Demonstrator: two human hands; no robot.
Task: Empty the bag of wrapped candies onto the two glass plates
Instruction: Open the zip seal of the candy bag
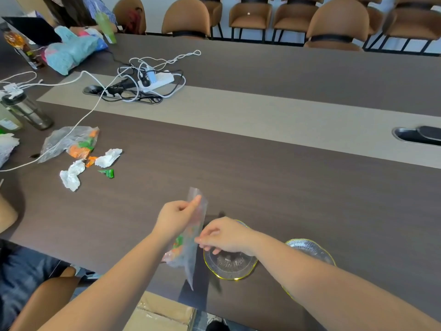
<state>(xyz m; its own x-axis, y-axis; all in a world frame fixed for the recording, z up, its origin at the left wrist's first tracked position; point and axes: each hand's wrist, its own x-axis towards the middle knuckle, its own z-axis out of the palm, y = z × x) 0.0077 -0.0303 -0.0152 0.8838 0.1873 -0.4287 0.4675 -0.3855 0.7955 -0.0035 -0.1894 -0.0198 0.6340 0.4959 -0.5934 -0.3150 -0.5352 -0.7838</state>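
A clear plastic bag with orange and green wrapped candies inside hangs upright just above the table's near edge. My left hand pinches its upper edge. My right hand grips the bag's right side lower down, hovering over a glass plate. That gold-rimmed glass plate lies right of the bag and holds no candy. A second glass plate sits further right, partly hidden by my right forearm.
At the left lie another clear bag of candies, loose wrappers and crumpled tissues. Behind are a power strip with tangled cables, a dark bottle, and a seated person. Brown chairs line the far side.
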